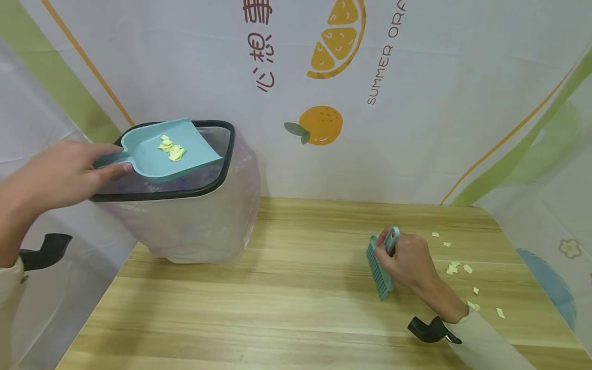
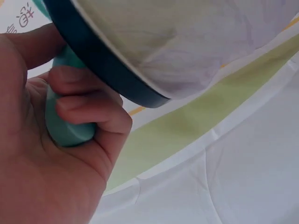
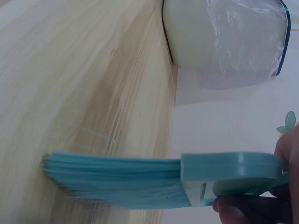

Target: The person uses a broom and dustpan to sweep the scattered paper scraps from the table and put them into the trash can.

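My left hand [image 1: 69, 172] grips the handle of a light blue dustpan [image 1: 154, 162] and holds it over the open top of a bin [image 1: 199, 226]. Several yellow paper scraps [image 1: 176, 152] lie in the pan. In the left wrist view, fingers curl round the dustpan handle [image 2: 70, 133] beside the bin's dark rim [image 2: 117, 77]. My right hand [image 1: 411, 259] holds a matching hand brush [image 1: 380, 272] by its handle. In the right wrist view, the tips of the brush bristles [image 3: 117, 179] meet the wooden tabletop.
More yellow scraps [image 1: 453, 267] are scattered on the wooden table [image 1: 300, 308], right of the brush. The bin, lined with a clear bag, stands at the table's back left. A white printed cloth [image 1: 416, 133] hangs behind.
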Action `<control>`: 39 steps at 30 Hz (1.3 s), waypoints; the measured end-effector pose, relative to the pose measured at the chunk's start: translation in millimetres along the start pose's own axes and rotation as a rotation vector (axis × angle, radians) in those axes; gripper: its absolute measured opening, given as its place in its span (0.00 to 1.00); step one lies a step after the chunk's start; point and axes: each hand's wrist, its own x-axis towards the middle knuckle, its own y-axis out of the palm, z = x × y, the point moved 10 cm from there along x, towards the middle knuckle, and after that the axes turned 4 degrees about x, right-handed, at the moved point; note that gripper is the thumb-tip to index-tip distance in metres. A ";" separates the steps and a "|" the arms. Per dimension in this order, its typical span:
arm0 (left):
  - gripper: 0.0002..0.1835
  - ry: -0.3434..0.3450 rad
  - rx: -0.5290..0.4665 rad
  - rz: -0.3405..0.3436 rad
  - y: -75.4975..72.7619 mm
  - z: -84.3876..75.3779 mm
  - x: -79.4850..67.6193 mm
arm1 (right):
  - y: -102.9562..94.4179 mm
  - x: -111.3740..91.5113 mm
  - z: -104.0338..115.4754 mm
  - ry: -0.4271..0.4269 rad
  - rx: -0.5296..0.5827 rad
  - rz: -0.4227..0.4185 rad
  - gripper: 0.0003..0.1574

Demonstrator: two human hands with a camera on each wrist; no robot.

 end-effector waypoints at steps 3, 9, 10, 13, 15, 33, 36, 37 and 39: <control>0.22 0.007 0.031 -0.023 -1.6 0.7 -0.2 | -0.2 -0.2 -0.5 0.000 0.000 0.000 0.05; 0.11 0.031 0.098 -0.102 -8.5 -4.8 1.8 | -0.6 -0.5 -1.1 -0.002 -0.001 0.000 0.05; 0.10 0.036 0.101 -0.120 -10.0 -5.8 1.7 | -0.6 -0.7 -1.1 -0.002 -0.001 0.001 0.05; 0.10 0.049 0.108 -0.178 -14.2 -9.2 1.0 | -0.3 -1.4 -1.0 0.001 0.002 0.005 0.05; 0.15 0.067 0.119 -0.226 -17.6 -13.4 -0.7 | 0.0 -1.7 -1.1 0.003 0.003 0.008 0.06; 0.26 0.233 0.203 -0.610 -47.3 -40.6 -25.7 | -0.3 1.1 0.6 0.008 0.001 0.014 0.07; 0.26 0.191 0.205 -0.604 -47.8 -38.4 -26.8 | -0.5 0.7 0.8 0.010 0.003 0.012 0.07; 0.25 0.175 0.201 -0.602 -48.1 -37.7 -27.2 | -0.5 0.5 0.8 0.011 0.003 0.011 0.07; 0.25 0.129 0.196 -0.576 -48.1 -35.0 -26.6 | -0.7 0.4 0.7 0.012 0.003 0.010 0.06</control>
